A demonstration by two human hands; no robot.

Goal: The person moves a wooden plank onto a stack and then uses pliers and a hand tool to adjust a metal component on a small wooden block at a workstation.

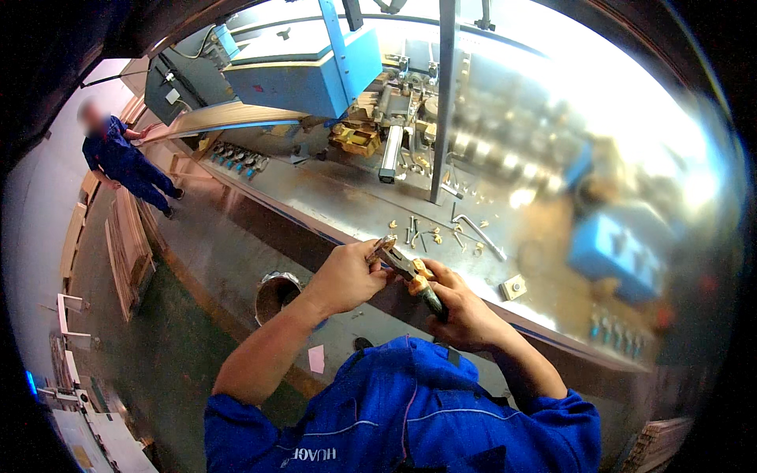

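My right hand (459,309) is closed round the handles of a pair of pliers (404,266), which have dark grips with orange-yellow parts. The plier jaws point up and left, meeting a small brownish piece (382,244) pinched in the fingers of my left hand (347,276). What this piece is I cannot make out. Both hands are held in front of my body, just at the near edge of a metal machine table (331,206). On it, beyond my hands, lie several bolts (416,230), small yellowish bits and an L-shaped hex key (479,236).
A grey post (445,102) rises from the table beside a blue machine housing (300,79). A small square block (513,287) sits near the edge. Below stands a bucket (277,293). At far left, a person (126,158) in blue stands by stacked wooden boards (128,256).
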